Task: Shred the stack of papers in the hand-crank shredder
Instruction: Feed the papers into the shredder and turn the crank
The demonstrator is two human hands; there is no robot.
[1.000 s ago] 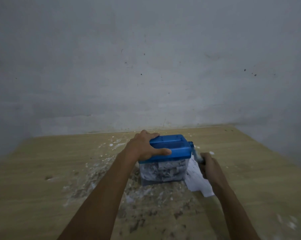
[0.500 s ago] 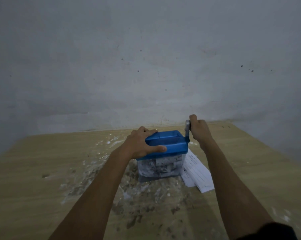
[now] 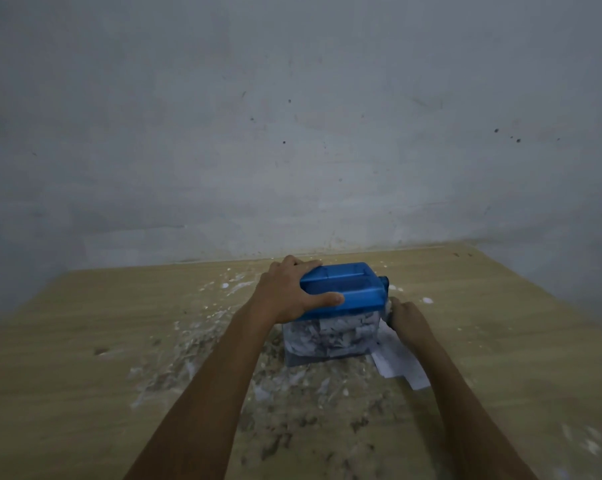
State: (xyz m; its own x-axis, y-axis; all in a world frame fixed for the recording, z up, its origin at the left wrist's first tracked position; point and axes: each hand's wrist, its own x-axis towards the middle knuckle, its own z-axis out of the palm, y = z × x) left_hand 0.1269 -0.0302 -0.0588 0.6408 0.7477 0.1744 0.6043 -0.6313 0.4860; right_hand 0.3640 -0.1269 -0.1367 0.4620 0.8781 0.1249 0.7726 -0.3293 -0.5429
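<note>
No legible text anywhere.

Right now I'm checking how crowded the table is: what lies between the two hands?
In the head view, the blue-lidded clear plastic shredder stands between the left hand, gripping its lid, and the right hand, low at its crank side.

We see a wooden table strewn with white scraps at its middle, and a grey stained wall at the far side.

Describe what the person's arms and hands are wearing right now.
Nothing shows on them. The left hand and right hand are bare, with no gloves, rings or watch visible. Both forearms are uncovered down to the picture's lower edge; no sleeve shows.
</note>
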